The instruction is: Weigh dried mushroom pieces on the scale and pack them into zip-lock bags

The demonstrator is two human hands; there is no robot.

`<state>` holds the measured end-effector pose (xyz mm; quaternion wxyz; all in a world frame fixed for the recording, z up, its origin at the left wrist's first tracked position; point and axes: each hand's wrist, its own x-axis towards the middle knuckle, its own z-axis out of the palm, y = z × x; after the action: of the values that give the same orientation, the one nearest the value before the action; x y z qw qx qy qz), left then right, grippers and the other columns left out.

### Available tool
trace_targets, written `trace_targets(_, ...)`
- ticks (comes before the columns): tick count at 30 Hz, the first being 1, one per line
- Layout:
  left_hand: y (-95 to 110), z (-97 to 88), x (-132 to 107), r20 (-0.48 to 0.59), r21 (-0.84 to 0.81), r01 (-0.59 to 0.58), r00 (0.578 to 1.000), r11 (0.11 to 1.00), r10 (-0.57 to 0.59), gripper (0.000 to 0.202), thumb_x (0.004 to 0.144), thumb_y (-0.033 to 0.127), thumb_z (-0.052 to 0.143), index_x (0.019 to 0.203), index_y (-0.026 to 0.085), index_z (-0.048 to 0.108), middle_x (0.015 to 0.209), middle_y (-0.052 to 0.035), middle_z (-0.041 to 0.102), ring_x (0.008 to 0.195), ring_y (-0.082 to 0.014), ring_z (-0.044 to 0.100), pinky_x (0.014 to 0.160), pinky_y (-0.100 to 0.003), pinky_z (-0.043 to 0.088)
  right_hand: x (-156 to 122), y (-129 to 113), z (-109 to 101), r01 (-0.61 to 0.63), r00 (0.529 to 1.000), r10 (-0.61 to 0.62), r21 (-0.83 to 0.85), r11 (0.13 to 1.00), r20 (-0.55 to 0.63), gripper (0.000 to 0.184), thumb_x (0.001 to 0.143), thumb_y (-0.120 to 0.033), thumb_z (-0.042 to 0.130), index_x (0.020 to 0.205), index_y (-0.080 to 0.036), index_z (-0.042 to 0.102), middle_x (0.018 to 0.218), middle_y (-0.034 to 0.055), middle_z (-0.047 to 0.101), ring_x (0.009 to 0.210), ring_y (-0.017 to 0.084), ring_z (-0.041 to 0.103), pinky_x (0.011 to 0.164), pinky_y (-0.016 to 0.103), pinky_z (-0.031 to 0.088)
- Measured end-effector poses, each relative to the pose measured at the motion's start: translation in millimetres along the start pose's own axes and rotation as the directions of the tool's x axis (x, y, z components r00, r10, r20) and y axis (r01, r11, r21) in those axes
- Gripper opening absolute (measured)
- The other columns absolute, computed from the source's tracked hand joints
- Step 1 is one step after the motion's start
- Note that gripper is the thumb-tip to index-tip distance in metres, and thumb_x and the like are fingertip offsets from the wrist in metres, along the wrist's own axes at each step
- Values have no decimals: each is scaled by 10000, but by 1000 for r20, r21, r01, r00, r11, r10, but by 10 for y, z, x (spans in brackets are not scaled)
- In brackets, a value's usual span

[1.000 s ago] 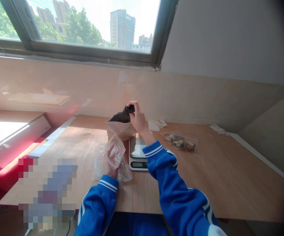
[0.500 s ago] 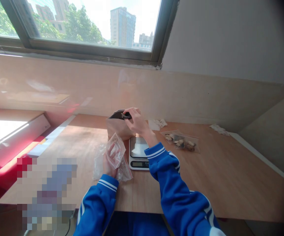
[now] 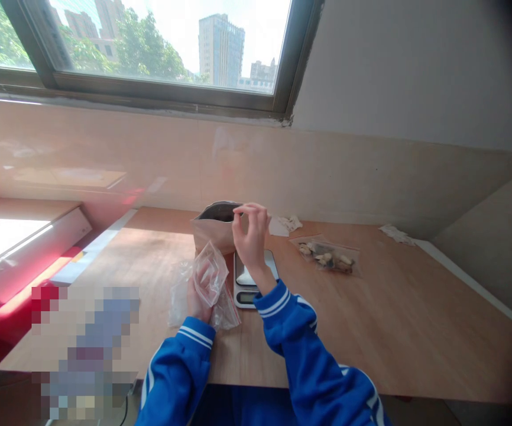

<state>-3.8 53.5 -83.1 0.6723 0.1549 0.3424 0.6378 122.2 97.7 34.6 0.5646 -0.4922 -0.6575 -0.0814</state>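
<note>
- One dark piece has gone from the right hand (image 3: 252,238), pinched closed by the paper bag (image 3: 211,235); probably released inside.
- Left hand (image 3: 196,300) grips a clear bag (image 3: 216,267).

Seemingly a workroom, exact kind unclear, with a scale (image 3: 242,274) and bag (image 3: 209,234) mid-frame on a table (image 3: 393,313) and a window (image 3: 167,50) upper left.

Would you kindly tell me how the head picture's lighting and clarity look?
Head view: glare whitens part of the dark-framed glass window; sunlight brightens the far left of the brown wooden tabletop; the inside of the beige upright pouch is dark; mosaic blocks hide part of the lower left; the upper right corner is black.
</note>
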Motion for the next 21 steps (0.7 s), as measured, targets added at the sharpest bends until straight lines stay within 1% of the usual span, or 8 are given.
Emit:
trace_targets(1,-4,-1,0,-1,-5,2,1000,1000,-2,539,862,424,452,1289,99,497,925,-136,679,840,-240,671,711,-315,552,-114,-25,-23,5,1000,-5,5,1000,-1,209,930,-269,404,1068,-214,551,1145,98,527,1158,203,466,1012,410,332)
trace_targets(3,-11,-2,0,-11,-10,1,1000,1000,-1,517,853,419,469,1258,100,521,923,-130,680,839,-239,673,726,-327,555,-314,-37,-43,56,994,-55,-9,998,96,264,904,-313,469,1149,-235,530,1241,97,498,1203,216,444,1018,413,331)
trace_targets(6,-17,-4,-1,-11,-8,5,1000,1000,-5,469,857,416,459,1199,113,564,931,-123,682,828,-226,674,711,-317,560,-390,36,4,84,971,-67,-65,994,228,344,888,-280,483,1230,-244,496,1389,91,414,1282,237,373,1037,427,316)
trace_targets(10,-12,-13,-1,12,1,10,1000,1000,-10,437,865,408,436,1138,108,601,928,-122,679,840,-207,672,722,-292,556,-32,201,152,93,948,-68,-66,994,312,289,881,-163,420,1138,-209,545,1452,70,372,1307,234,335,1054,433,307)
trace_targets(14,3,-25,3,-9,12,19,1000,1000,-19,458,856,428,445,1157,118,597,922,-110,677,826,-186,666,726,-287,547,234,290,213,51,934,-53,13,999,355,285,869,-169,425,1127,-202,542,1478,71,338,1281,240,355,1031,452,334)
trace_targets(18,12,-8,-23,-1,26,25,1000,999,-25,466,840,455,471,1150,137,612,882,-92,684,781,-180,661,681,-284,538,-133,166,135,-133,962,96,130,983,255,275,907,-263,408,1148,-187,516,1377,110,433,1274,219,373,1056,423,310)
trace_targets(19,9,0,-35,8,34,38,999,999,-38,461,833,454,486,1147,144,617,848,-80,685,743,-177,658,657,-282,532,-290,109,109,-216,953,171,168,962,251,275,906,-316,428,1125,-177,518,1291,121,496,1225,218,423,1035,406,337)
trace_targets(21,-6,14,-59,26,33,46,999,998,-47,429,816,427,532,1128,148,628,823,-65,689,709,-170,649,642,-273,519,-586,-10,60,-416,880,323,234,879,349,338,880,-423,482,1105,-174,515,1150,113,567,1097,216,519,944,370,418)
